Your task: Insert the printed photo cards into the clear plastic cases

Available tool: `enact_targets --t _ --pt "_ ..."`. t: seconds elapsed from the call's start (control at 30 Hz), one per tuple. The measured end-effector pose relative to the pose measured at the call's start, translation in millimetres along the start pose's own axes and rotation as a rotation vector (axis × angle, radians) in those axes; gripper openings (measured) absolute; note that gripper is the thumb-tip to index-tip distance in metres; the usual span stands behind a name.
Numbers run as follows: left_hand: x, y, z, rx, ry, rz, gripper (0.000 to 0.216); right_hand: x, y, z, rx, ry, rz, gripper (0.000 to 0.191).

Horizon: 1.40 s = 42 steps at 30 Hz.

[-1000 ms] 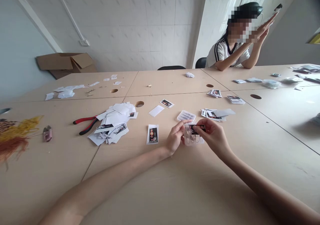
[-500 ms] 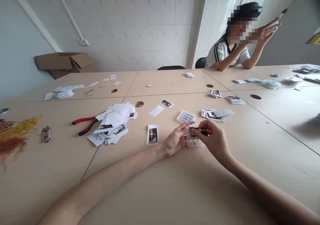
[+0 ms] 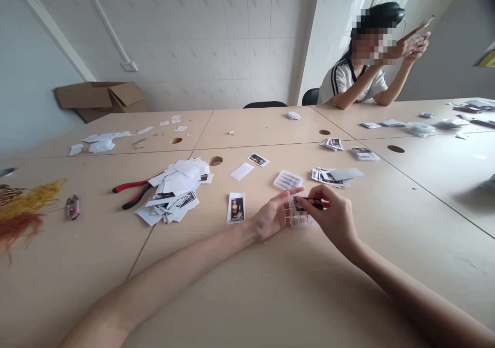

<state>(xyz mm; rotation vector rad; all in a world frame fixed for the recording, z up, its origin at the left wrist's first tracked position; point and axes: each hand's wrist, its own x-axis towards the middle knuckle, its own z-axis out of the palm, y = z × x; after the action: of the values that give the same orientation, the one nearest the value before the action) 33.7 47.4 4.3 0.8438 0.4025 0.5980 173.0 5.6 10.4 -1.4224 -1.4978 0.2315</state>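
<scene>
Both hands close together at a small clear box (image 3: pixel 303 220). Fingers (image 3: pixel 325 192) of the right hand (image 3: pixel 336 213) clamped on a black card (image 3: pixel 314 202), thumb on top. Fingers (image 3: pixel 287 217) of the left hand (image 3: pixel 270 220) at the left side of the clear box, index stretched toward its far edge; cannot tell whether closed on it, with some tips hidden.

Black card dark-faced, printed in orange and white, partly covered by the thumb, held over the far part of the clear box. Clear box colourless and see-through, with thin hook-like metal pieces visible inside. Close over the surface (image 3: pixel 266 291) or resting on it; cannot tell which.

Compared with one second ago, clear box and black card shifted slightly to the right, left index straighter. Compared with half a second ago, nearly unchanged at the hands.

Just beyond, another clear case (image 3: pixel 288 180), lying flat. To the left, a white-bordered card (image 3: pixel 236 208); farther left, a heap of cards (image 3: pixel 180 178), partly over red-and-black pliers (image 3: pixel 133 193). Right of the case, a loose stack of cards (image 3: pixel 328 177). At the far right, a co-worker (image 3: pixel 358 85), forearms raised, hands farther apart than one second ago.
</scene>
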Motion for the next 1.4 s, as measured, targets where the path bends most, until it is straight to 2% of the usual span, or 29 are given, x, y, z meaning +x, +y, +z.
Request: enact_targets --t 0.47,0.63,0.9,1.4 --pt "2.5 -1.4 2.1 0.026 0.017 0.012 0.035 0.0 0.7 1.6 -0.012 0.021 -0.016 0.019" --pt "3.1 -1.1 2.8 0.027 -0.016 0.021 0.035 0.5 0.3 2.6 -0.024 0.026 -0.021 0.019" --pt "3.0 -2.7 0.2 0.061 0.030 0.010 0.034 0.4 0.6 3.0 -0.032 0.037 -0.001 0.019" --pt "1.8 -0.5 6.5 0.102 0.024 0.038 0.030 0.2 -1.1 5.1 0.003 0.044 0.010 0.019"
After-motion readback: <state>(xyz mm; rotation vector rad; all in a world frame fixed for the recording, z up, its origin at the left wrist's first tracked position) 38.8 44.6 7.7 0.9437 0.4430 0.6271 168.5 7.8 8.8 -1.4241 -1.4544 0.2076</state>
